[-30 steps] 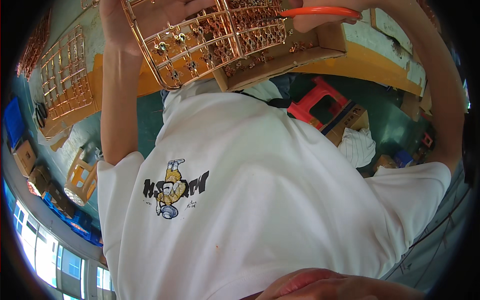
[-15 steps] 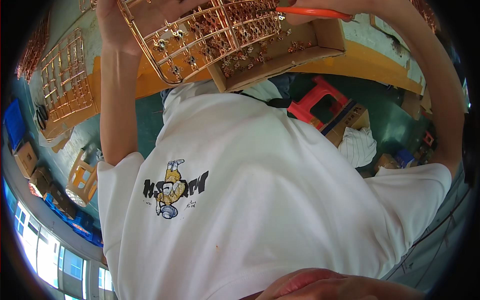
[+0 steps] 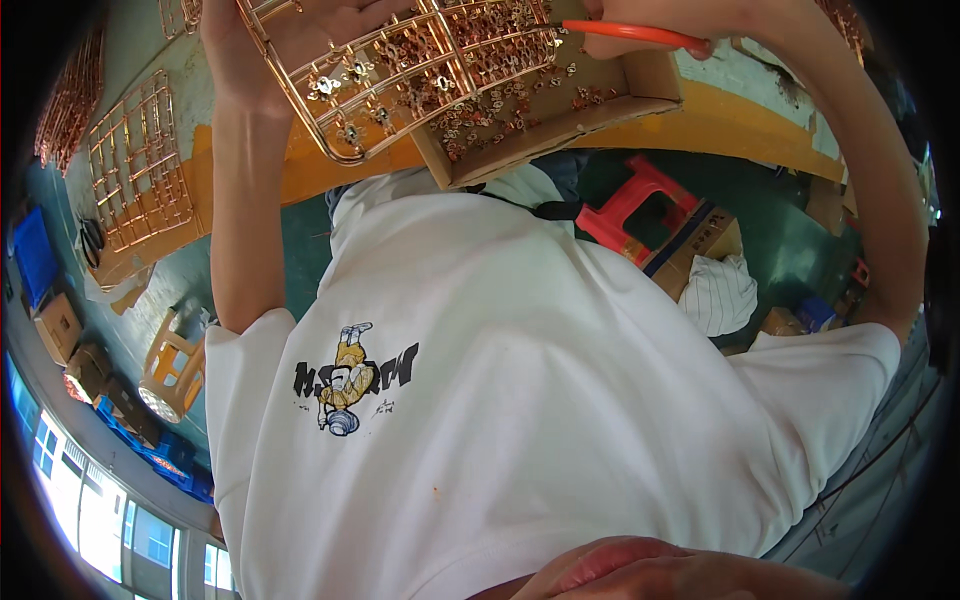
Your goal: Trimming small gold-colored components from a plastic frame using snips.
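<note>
My left hand (image 3: 250,60) holds a shiny rose-gold sprue frame (image 3: 335,155), its fingers reaching behind the bars. Rows of tiny metal pieces hang between those bars. In my right hand (image 3: 615,45), at the upper right, is a tool with an orange handle (image 3: 650,35). Its slim dark tip meets the frame's right end; whether it is pliers or snips cannot be made out. Below the frame a shallow cardboard box (image 3: 565,135) holds many loose small copper-coloured pieces (image 3: 485,130).
On the table's left lies another rose-gold frame (image 3: 140,170), with a stack of reddish frames (image 3: 70,100) beyond it. Black-handled scissors (image 3: 91,240) lie by the table corner. A red stool (image 3: 635,205), a carton (image 3: 705,240) and a beige chair (image 3: 170,370) stand below.
The whole view has shifted slightly. The tool's tip has moved a little left along the frame's right end, and my right hand tilts lower. Both hands keep their hold.
</note>
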{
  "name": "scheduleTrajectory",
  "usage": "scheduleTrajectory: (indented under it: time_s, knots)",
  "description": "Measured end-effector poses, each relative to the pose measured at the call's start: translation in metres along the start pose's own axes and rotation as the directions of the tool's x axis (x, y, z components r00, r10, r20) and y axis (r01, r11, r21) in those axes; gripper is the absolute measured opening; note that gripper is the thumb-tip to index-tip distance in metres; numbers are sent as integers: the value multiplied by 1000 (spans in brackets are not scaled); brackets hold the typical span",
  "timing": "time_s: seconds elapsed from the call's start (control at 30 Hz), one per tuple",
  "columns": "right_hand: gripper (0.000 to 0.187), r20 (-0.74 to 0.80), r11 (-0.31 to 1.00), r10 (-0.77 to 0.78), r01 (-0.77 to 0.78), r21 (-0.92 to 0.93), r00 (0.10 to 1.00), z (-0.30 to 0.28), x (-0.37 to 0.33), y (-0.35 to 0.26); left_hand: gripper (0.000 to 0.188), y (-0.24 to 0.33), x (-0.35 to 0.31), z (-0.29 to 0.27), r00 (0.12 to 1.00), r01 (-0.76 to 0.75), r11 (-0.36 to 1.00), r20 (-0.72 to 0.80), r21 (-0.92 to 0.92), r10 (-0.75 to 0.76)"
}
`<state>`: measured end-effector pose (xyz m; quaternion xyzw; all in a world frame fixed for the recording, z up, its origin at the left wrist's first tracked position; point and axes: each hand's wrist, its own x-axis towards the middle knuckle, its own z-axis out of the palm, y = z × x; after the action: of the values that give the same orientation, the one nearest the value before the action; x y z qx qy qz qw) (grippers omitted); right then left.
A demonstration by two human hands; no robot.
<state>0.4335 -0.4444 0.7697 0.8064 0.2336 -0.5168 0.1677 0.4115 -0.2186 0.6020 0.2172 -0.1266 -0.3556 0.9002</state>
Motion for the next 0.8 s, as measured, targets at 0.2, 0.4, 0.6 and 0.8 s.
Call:
scheduleTrajectory:
  time_s: [0.2,0.4,0.6,0.8]
  knots:
    - [32,-165,999,-26,22,-26,986,23,22,5,95,-1,4,-5,995,26,999,95,28,-28]
    - [32,-48,996,-83,85,34,995,-1,8,4,92,-4,2,-9,994,42,999,95,28,-44]
    - [31,-105,999,20,-16,37,994,17,19,-2,93,-2,4,1,998,56,997,40,-50,-54]
    - [29,-258,998,-65,62,-18,964,17,15,3,96,5,-2,22,975,54,987,-205,-154,-85]
